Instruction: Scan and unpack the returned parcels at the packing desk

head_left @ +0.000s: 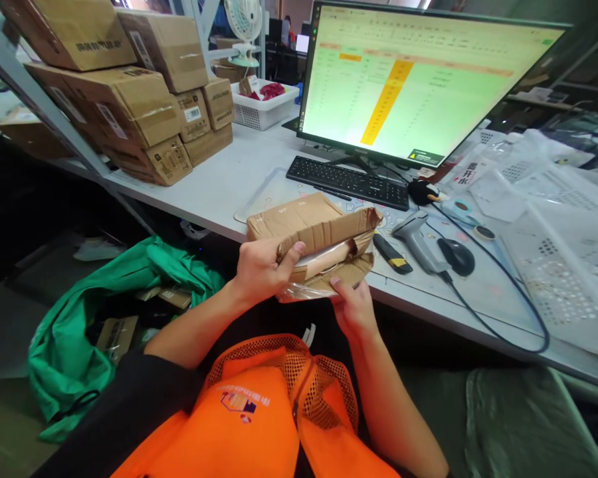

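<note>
Between my two hands is a brown cardboard box (pixel 299 216), its near end opened and its flaps torn and creased. Something pale and flat shows inside the opening, too covered to name. My left hand (pixel 264 269) grips the box's left side, thumb pressed on the upper flap. With thumb on top, my right hand (pixel 353 302) pinches the lower flap near its right corner. Clear tape or film hangs at the lower edge. Just right of the box, a black and yellow box cutter (pixel 393 253) lies on the desk mat, beside a grey barcode scanner (pixel 418 242).
A monitor (pixel 408 86) and keyboard (pixel 349 182) stand behind the box. Stacked cartons (pixel 124 106) and a white basket (pixel 264 109) are at the left. A mouse (pixel 456 257), a looping cable and plastic bags (pixel 563 245) lie right. A green sack (pixel 70 352) sits below the desk.
</note>
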Tool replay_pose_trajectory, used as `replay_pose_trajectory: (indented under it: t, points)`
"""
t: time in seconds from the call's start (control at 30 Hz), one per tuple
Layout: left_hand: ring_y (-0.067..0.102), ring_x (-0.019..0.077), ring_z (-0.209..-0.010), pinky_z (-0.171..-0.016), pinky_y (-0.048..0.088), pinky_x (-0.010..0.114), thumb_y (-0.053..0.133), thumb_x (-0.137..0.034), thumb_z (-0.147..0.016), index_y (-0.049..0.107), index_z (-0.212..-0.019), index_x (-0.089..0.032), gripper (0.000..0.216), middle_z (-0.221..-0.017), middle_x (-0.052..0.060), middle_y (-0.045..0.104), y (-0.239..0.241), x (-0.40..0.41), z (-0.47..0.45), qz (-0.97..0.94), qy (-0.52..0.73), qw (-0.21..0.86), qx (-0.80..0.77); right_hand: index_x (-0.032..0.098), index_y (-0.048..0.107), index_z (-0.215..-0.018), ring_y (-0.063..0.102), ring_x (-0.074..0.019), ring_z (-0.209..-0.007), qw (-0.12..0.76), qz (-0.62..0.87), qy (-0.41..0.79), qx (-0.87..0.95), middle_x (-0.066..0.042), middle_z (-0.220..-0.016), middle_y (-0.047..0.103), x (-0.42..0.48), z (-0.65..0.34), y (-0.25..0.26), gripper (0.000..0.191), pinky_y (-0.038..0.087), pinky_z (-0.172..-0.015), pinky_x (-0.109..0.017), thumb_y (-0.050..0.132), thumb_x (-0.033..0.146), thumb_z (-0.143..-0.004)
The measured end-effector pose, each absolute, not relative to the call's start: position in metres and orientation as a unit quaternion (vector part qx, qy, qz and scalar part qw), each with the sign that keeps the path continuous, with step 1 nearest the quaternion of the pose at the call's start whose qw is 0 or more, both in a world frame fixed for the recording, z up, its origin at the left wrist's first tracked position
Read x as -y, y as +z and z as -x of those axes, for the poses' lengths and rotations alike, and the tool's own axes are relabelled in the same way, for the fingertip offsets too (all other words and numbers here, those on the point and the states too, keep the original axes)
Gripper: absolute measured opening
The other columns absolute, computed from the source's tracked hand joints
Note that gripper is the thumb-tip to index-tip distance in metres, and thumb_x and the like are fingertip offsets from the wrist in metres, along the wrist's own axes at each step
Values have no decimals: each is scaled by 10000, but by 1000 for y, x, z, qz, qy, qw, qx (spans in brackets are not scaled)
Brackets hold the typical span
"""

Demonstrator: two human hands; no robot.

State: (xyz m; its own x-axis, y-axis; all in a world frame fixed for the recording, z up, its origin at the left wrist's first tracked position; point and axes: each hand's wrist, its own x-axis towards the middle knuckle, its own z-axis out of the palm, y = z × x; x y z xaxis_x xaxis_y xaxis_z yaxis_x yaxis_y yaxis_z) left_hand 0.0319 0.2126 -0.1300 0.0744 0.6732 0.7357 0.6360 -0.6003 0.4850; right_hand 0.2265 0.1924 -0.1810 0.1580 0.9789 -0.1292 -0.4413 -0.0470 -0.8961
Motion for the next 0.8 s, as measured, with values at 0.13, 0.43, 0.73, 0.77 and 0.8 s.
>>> replay_pose_trajectory:
  t: [0.13,0.43,0.73,0.77,0.8]
  points:
    - [331,81,-465,-495,239,270,599,-382,-995,417,-572,-194,497,-501,-46,378,-127,-219,-25,-687,565,25,-456,191,655,-1052,758,-278,-900,635,427,553,331,-61,-973,782,-191,-220,-189,539,630,-923,-479,929,364,-622]
    - [312,88,-482,-496,233,280,634,-459,-937,371,-569,-209,517,-511,-49,322,-130,-233,-14,-623,591,103,-503,239,642,-1177,740,-298,-1074,616,421,542,386,-87,-1147,766,-195,-222,-202,585,599,-1031,-526,907,424,-689]
    - [371,106,-560,-531,305,261,653,-490,-925,513,-615,-188,455,-580,-36,387,-130,-245,-4,-583,614,146,-511,205,671,-1192,731,-287,-1110,624,394,540,405,-103,-1175,773,-196,-212,-202,564,596,-1035,-485,888,438,-727]
    - [379,108,-566,-537,315,261,648,-501,-930,527,-628,-187,452,-589,-34,401,-130,-246,-3,-581,617,145,-510,204,671,-1187,732,-285,-1108,628,390,539,404,-103,-1175,773,-197,-210,-201,568,600,-1030,-478,893,446,-723]
    - [380,109,-566,-540,316,262,642,-509,-937,525,-633,-189,456,-591,-34,408,-130,-247,-2,-583,618,136,-510,202,671,-1174,734,-281,-1098,632,389,538,401,-102,-1167,773,-198,-207,-199,573,607,-1019,-468,902,456,-716]
